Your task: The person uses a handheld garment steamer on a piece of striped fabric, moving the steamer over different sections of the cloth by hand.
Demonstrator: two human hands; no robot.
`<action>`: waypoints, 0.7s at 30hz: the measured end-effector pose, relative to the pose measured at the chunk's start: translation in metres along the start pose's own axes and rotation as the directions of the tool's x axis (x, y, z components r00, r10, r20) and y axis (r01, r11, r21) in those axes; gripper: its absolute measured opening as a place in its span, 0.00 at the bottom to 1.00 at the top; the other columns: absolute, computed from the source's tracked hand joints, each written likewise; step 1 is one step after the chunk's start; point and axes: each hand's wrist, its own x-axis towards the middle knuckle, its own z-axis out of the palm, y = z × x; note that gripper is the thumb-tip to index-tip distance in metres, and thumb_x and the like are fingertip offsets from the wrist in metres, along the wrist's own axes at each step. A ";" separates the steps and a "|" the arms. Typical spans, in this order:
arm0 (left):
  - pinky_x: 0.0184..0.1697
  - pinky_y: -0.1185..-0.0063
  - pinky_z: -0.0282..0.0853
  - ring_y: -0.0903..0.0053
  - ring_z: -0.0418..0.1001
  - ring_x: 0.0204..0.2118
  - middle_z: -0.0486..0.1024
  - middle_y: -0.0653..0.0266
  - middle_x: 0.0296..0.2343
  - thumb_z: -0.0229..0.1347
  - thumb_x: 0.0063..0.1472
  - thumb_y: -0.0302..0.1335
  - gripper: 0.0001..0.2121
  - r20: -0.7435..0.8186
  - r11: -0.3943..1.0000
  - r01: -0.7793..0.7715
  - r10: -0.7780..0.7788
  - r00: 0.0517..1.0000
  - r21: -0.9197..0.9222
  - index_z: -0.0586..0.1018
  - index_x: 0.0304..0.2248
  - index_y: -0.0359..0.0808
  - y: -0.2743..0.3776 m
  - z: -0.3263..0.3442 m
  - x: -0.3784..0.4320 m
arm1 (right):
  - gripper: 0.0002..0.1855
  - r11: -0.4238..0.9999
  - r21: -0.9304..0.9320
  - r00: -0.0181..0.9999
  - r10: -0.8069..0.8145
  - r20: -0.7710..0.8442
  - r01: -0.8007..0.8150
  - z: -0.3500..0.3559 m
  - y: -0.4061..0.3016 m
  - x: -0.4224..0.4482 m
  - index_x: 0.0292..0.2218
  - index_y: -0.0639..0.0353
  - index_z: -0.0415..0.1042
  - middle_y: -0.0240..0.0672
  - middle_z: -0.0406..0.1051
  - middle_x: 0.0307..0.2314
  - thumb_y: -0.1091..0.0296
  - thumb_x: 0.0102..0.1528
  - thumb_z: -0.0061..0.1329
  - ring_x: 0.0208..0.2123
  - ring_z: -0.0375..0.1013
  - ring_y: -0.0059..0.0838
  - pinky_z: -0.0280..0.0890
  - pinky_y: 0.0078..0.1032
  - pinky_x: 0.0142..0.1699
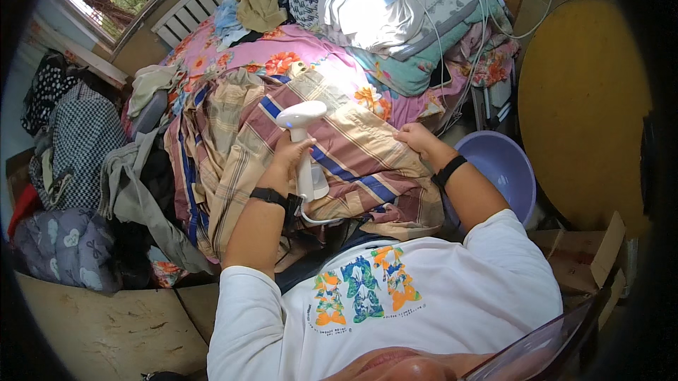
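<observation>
My left hand (291, 153) is closed around the handle of a white handheld garment steamer (302, 114). A small blue light glows on its head, and a white cord leaves the bottom of the handle. Beneath the steamer spreads a plaid cloth (365, 153) in beige, mauve and blue, bunched into folds on the left. With my right hand (417, 139) I pinch the cloth's right edge between thumb and fingers. The cloth lies over the near side of a bed with a pink floral sheet (339, 66) and hangs towards my lap.
A grey-white quilt (450, 21) and other bedding are heaped at the back, with white cables (483, 36) trailing down. To the right are a purple basin (498, 164), a round yellow-brown board (582, 111) and a cardboard box (577, 254). Piled clothes (87, 121) crowd the left.
</observation>
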 end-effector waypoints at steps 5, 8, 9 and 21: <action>0.23 0.75 0.67 0.76 0.69 0.24 0.70 0.64 0.24 0.61 0.49 0.24 0.16 0.042 0.967 0.074 -0.087 0.995 0.246 0.70 0.37 0.34 0.014 0.012 -0.009 | 0.11 0.996 0.076 0.999 -0.035 -0.012 0.036 0.001 -0.001 -0.016 0.24 0.62 0.69 0.25 0.63 0.16 0.64 0.51 0.51 0.18 0.58 0.17 0.54 0.21 0.22; 0.23 0.74 0.67 0.76 0.69 0.24 0.70 0.64 0.25 0.60 0.49 0.24 0.13 0.050 0.935 0.144 -0.169 0.984 0.324 0.72 0.35 0.33 0.009 0.013 0.002 | 0.11 0.992 0.093 0.996 -0.085 -0.031 0.087 0.006 -0.002 -0.022 0.24 0.62 0.69 0.26 0.63 0.17 0.64 0.51 0.51 0.19 0.58 0.18 0.55 0.22 0.24; 0.24 0.74 0.67 0.75 0.69 0.24 0.70 0.64 0.24 0.59 0.50 0.25 0.13 0.068 0.929 0.123 -0.155 0.986 0.348 0.72 0.35 0.33 0.007 0.013 0.007 | 0.11 0.989 0.094 0.993 -0.108 -0.046 0.112 0.007 -0.003 -0.025 0.23 0.62 0.69 0.26 0.63 0.16 0.65 0.51 0.51 0.19 0.58 0.18 0.55 0.22 0.24; 0.35 0.75 0.68 0.73 0.73 0.32 0.75 0.58 0.30 0.59 0.47 0.29 0.16 0.229 0.804 -0.022 -0.144 0.963 0.595 0.76 0.37 0.31 0.009 0.040 0.016 | 0.10 0.966 0.075 0.965 -0.237 -0.110 0.246 0.013 -0.001 -0.026 0.24 0.62 0.69 0.23 0.64 0.18 0.67 0.52 0.50 0.21 0.58 0.13 0.56 0.17 0.26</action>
